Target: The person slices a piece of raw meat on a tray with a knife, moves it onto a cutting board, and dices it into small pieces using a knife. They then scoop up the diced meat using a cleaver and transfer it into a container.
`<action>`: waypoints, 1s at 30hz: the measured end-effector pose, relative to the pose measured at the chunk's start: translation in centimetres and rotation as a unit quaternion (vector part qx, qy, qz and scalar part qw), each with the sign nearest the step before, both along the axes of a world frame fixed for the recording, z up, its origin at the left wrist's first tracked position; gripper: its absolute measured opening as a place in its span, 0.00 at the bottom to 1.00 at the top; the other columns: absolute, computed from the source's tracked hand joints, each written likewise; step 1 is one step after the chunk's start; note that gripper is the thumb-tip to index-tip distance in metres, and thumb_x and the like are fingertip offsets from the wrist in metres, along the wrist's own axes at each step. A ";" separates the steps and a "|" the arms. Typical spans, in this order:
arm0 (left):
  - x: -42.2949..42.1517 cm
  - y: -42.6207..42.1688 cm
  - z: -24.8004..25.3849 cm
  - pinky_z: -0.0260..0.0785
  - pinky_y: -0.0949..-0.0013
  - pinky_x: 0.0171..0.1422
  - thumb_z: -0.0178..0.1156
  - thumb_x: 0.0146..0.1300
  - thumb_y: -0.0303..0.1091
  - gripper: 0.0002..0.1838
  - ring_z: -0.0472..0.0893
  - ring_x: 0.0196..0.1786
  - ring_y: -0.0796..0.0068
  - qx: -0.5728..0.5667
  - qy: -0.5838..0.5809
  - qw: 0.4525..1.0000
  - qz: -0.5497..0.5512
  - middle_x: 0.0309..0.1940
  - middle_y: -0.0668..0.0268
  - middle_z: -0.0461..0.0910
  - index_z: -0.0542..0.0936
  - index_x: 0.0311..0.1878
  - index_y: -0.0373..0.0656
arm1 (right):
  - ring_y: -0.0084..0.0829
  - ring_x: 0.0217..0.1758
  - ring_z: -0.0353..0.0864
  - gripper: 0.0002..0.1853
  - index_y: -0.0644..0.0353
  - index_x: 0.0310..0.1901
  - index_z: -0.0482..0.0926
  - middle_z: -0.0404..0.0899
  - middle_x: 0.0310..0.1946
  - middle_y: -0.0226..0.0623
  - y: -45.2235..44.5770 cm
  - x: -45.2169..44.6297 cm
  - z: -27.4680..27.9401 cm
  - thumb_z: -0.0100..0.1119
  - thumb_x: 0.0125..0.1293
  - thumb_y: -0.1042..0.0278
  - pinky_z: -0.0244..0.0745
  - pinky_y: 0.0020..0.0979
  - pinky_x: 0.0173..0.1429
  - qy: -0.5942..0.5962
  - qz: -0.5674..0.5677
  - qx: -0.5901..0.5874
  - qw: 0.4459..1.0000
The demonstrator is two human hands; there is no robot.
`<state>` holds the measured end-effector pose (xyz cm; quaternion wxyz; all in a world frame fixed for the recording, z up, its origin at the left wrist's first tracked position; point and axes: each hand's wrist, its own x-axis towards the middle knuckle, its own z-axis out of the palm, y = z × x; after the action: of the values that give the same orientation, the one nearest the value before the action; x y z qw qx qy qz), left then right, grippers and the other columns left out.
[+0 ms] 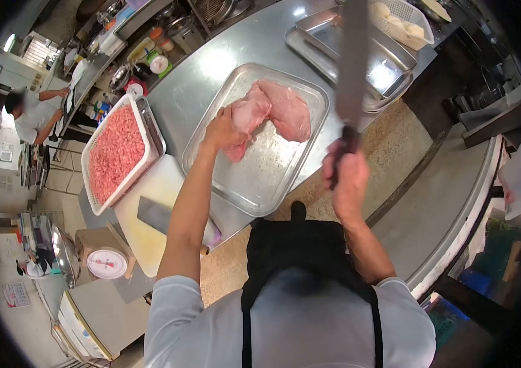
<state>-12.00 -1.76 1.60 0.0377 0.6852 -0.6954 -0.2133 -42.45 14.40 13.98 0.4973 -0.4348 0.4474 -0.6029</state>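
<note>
Two large pieces of raw meat, one on the left (pixel 252 111) and one on the right (pixel 289 113), lie touching in a shallow metal tray (pixel 236 190). My left hand (pixel 222 131) has its fingers around the lower left part of the left piece. My right hand (pixel 348 178) is closed on the dark handle of a large knife (pixel 352 67), held upright to the right of the tray. The blade is slightly blurred and points away from me, passing in front of the stacked trays.
A white basket of minced meat (pixel 116 156) stands left of the tray. Beside it are a cutting board (pixel 144 239) and a wide blade (pixel 153 214). Stacked metal trays (pixel 395 52) and a white basket (pixel 423 30) sit at the back right. Another person (pixel 30 116) works at the far left.
</note>
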 end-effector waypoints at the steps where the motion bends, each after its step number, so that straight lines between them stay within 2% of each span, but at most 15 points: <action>1: -0.1 -0.1 0.2 0.67 0.54 0.77 0.82 0.37 0.55 0.67 0.72 0.75 0.46 0.004 0.000 1.000 0.004 0.75 0.44 0.68 0.61 0.79 0.34 | 0.19 0.24 0.67 0.23 0.62 0.49 0.74 0.71 0.26 0.26 -0.2 0.3 0.1 0.47 0.82 0.45 0.64 0.24 0.28 -0.032 -0.038 -0.080 0.996; 4: -0.6 0.3 0.9 0.68 0.54 0.77 0.82 0.38 0.55 0.66 0.73 0.74 0.46 0.009 -0.003 1.000 0.017 0.74 0.44 0.69 0.61 0.79 0.35 | 0.20 0.23 0.66 0.25 0.62 0.48 0.74 0.70 0.25 0.27 -0.6 3.1 -6.4 0.47 0.81 0.42 0.64 0.25 0.27 -0.112 -0.059 -0.114 0.985; 5: -0.9 0.2 1.2 0.68 0.54 0.77 0.82 0.38 0.56 0.66 0.74 0.74 0.45 0.006 -0.003 1.000 0.022 0.74 0.44 0.69 0.61 0.79 0.35 | 0.21 0.22 0.68 0.25 0.62 0.45 0.74 0.71 0.24 0.28 -1.1 2.8 -9.4 0.47 0.81 0.42 0.65 0.27 0.26 -0.032 0.036 0.064 0.997; 6: -0.9 -0.1 1.4 0.68 0.51 0.76 0.82 0.38 0.55 0.65 0.73 0.74 0.45 0.000 -0.001 1.000 0.026 0.74 0.45 0.68 0.61 0.79 0.36 | 0.22 0.21 0.69 0.26 0.62 0.42 0.74 0.71 0.23 0.29 -1.8 2.2 -11.9 0.47 0.81 0.41 0.65 0.29 0.24 0.052 0.128 0.238 0.961; 8: -0.8 0.6 0.8 0.69 0.46 0.75 0.84 0.39 0.55 0.64 0.71 0.75 0.43 0.006 -0.002 1.000 0.027 0.75 0.45 0.66 0.61 0.78 0.39 | 0.22 0.17 0.68 0.23 0.57 0.42 0.74 0.71 0.22 0.27 -2.5 1.8 -13.6 0.43 0.83 0.44 0.62 0.29 0.19 -0.006 0.200 0.354 0.914; 11: -1.3 0.0 -1.3 0.67 0.47 0.77 0.82 0.41 0.54 0.64 0.63 0.80 0.42 -0.017 -0.102 0.994 0.035 0.78 0.46 0.63 0.59 0.79 0.38 | 0.21 0.17 0.68 0.20 0.60 0.47 0.74 0.71 0.22 0.28 -3.2 2.1 -12.1 0.48 0.83 0.48 0.61 0.29 0.17 0.038 0.170 0.312 0.934; 14: -4.0 0.7 -1.6 0.70 0.42 0.72 0.82 0.42 0.47 0.62 0.63 0.78 0.39 -0.103 -0.113 0.987 0.042 0.77 0.47 0.62 0.59 0.80 0.43 | 0.21 0.17 0.68 0.18 0.62 0.55 0.73 0.72 0.24 0.28 -3.3 2.5 -11.2 0.55 0.80 0.53 0.62 0.28 0.17 0.083 0.142 0.283 0.945; 15: -3.8 0.5 -1.7 0.71 0.41 0.71 0.82 0.41 0.45 0.61 0.65 0.76 0.39 -0.115 -0.098 0.988 0.038 0.75 0.48 0.64 0.59 0.79 0.45 | 0.21 0.17 0.69 0.21 0.63 0.61 0.71 0.72 0.26 0.29 -3.5 2.3 -11.4 0.62 0.76 0.60 0.64 0.28 0.18 0.144 0.187 0.265 0.935; 19: -3.8 0.3 -2.2 0.75 0.40 0.65 0.81 0.39 0.40 0.58 0.71 0.70 0.39 -0.127 -0.058 0.990 0.020 0.71 0.53 0.67 0.62 0.77 0.48 | 0.20 0.18 0.70 0.21 0.62 0.62 0.71 0.71 0.27 0.28 -4.1 1.3 -14.0 0.66 0.73 0.64 0.65 0.29 0.19 0.211 0.186 0.191 0.940; 22: -3.7 0.1 -1.9 0.76 0.40 0.63 0.81 0.38 0.39 0.57 0.72 0.68 0.40 -0.126 -0.059 0.990 0.016 0.70 0.56 0.69 0.63 0.76 0.49 | 0.20 0.18 0.69 0.23 0.61 0.63 0.71 0.71 0.28 0.28 -4.1 0.3 -14.2 0.67 0.73 0.63 0.65 0.28 0.20 0.150 0.208 0.182 0.949; 26: -2.9 0.3 -0.6 0.77 0.40 0.61 0.79 0.41 0.40 0.53 0.75 0.64 0.41 -0.145 -0.038 0.988 -0.024 0.65 0.56 0.71 0.64 0.75 0.49 | 0.19 0.19 0.66 0.24 0.60 0.66 0.69 0.70 0.27 0.27 -5.5 -3.9 -13.4 0.65 0.75 0.63 0.63 0.27 0.20 0.100 0.297 0.278 0.908; 29: -0.4 -0.5 -0.3 0.74 0.45 0.68 0.77 0.42 0.37 0.55 0.72 0.72 0.41 -0.108 -0.012 0.992 -0.064 0.72 0.53 0.71 0.64 0.78 0.50 | 0.18 0.19 0.66 0.25 0.59 0.68 0.69 0.69 0.26 0.25 -7.8 -7.8 -15.1 0.64 0.76 0.62 0.62 0.25 0.22 0.076 0.348 0.291 0.888; 30: 0.7 -0.8 -0.4 0.73 0.46 0.69 0.76 0.44 0.38 0.53 0.73 0.71 0.42 -0.111 0.015 0.990 -0.087 0.72 0.53 0.72 0.65 0.78 0.49 | 0.17 0.20 0.66 0.24 0.59 0.67 0.69 0.69 0.26 0.25 -8.0 -8.0 -15.4 0.64 0.76 0.62 0.62 0.25 0.22 0.066 0.354 0.296 0.885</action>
<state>-11.30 -2.53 1.22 0.1054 0.6102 -0.7713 -0.1471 -50.47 6.42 -1.47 0.7527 -0.4355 0.4532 -0.1962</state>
